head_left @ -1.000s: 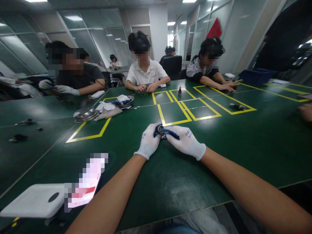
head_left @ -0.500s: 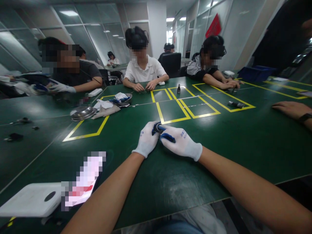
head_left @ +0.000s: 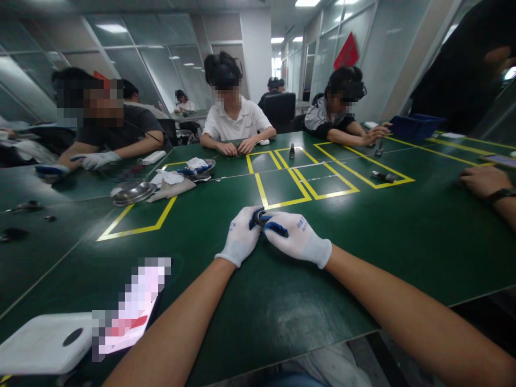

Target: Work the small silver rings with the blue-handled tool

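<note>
Both my hands wear white gloves with blue fingertips and meet over the green table (head_left: 282, 301). My left hand (head_left: 241, 238) and my right hand (head_left: 300, 238) are closed together round a small dark metal part (head_left: 259, 217), which shows only between the fingertips. Most of that part is hidden by the gloves. My wrists rest on the table top.
A white flat device (head_left: 44, 344) and a phone (head_left: 129, 312) lie near left. A steel bowl (head_left: 133, 192), cloths (head_left: 173, 180) and yellow tape boxes (head_left: 282, 185) sit further out. Three people sit across the table; another person's hand (head_left: 481, 180) rests at right. A blue bin (head_left: 415, 126) stands far right.
My hands stay together on the small part, its round end less exposed now. The view has shifted slightly. The hand at right has come further onto the table.
</note>
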A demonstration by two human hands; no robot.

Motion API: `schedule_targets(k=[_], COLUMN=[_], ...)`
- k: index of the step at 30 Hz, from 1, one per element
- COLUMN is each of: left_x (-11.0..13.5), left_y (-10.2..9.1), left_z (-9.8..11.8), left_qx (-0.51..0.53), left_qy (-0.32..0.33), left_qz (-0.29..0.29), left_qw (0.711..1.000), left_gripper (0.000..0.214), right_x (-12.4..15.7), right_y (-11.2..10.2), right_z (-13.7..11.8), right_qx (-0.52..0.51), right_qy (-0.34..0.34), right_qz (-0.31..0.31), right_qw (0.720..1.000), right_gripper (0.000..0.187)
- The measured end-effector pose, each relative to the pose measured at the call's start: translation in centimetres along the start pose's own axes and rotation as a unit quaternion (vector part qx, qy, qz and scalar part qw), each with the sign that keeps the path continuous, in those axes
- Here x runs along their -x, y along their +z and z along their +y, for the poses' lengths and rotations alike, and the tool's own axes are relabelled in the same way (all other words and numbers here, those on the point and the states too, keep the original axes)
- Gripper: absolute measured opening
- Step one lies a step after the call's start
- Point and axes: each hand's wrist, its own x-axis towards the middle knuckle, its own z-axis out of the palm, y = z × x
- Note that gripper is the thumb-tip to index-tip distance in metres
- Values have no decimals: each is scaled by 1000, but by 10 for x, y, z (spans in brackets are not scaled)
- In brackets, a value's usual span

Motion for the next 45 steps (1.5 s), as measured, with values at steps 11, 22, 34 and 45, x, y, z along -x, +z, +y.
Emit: schedule_targets(k=[11, 22, 34, 45], left_x=[0, 0, 0, 0], left_y=[1, 0, 1, 1], left_z=[-2, 0, 0, 0], left_qx=[-1, 2, 5, 8], left_qy=[12, 4, 6, 9], left_qz=[-4, -4, -7, -8], left_qw=[1000, 1000, 1000, 1000], left_gripper=[37, 37, 37, 38], right_x=[0, 0, 0, 0], right_y=[-3, -2, -1, -1], right_z=[-6, -7, -6, -7], right_qx=[23, 11, 22, 17], right_qy=[9, 1, -2, 0], right_qz=[-3, -14, -1, 2], right_qw=[1000, 1000, 1000, 1000], right_gripper=[13, 14, 13, 12])
